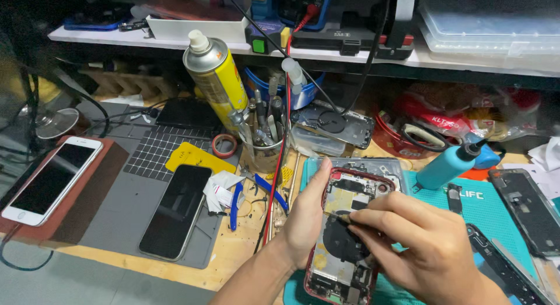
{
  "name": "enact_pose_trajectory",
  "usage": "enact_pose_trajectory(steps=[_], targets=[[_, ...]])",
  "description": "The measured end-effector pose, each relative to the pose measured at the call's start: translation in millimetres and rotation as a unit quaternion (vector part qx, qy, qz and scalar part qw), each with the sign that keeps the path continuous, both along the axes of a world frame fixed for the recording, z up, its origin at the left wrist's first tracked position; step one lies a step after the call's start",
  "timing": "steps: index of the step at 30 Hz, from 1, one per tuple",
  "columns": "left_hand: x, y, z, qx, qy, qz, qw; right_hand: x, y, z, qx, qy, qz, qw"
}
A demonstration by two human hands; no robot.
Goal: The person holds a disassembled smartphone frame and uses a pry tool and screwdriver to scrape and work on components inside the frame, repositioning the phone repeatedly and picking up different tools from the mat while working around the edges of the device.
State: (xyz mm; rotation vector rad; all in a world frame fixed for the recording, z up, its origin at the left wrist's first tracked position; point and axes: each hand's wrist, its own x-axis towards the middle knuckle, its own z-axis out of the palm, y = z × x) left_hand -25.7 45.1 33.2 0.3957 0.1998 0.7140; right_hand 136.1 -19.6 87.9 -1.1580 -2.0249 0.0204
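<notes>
While gripped, phone frame (344,235) near table edge (175,273).

Far back, a yellow spray can (217,77) leans beside a cup of tools (265,143). On the left, a white phone (51,179) lies face up, and a dark phone (175,210) rests on the grey mat (125,206). Blue-handled pliers (254,191) sit just beside it. On the right lies a teal bottle (446,165).
</notes>
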Motion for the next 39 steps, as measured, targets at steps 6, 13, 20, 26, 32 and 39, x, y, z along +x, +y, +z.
enact_pose_trajectory(steps=[6,13,20,26,32,39], targets=[[3,2,-2,0.007,0.010,-0.008,1.000,5,3,2,-0.037,-0.013,0.012,0.999],[3,3,-9,0.012,-0.032,-0.011,0.999,6,-1,-2,-0.087,0.048,0.010,0.995],[1,4,-7,0.018,-0.023,-0.014,0.999,8,2,-6,-0.102,0.067,0.022,0.992],[0,4,-4,0.011,-0.028,-0.024,0.999,11,2,-6,-0.111,0.081,0.021,0.990],[1,4,-4,0.020,-0.025,-0.018,0.999,11,1,-7,-0.131,0.093,0.010,0.987],[0,3,-3,0.022,-0.045,-0.024,0.998,9,2,-6,-0.131,0.100,0.009,0.986]])
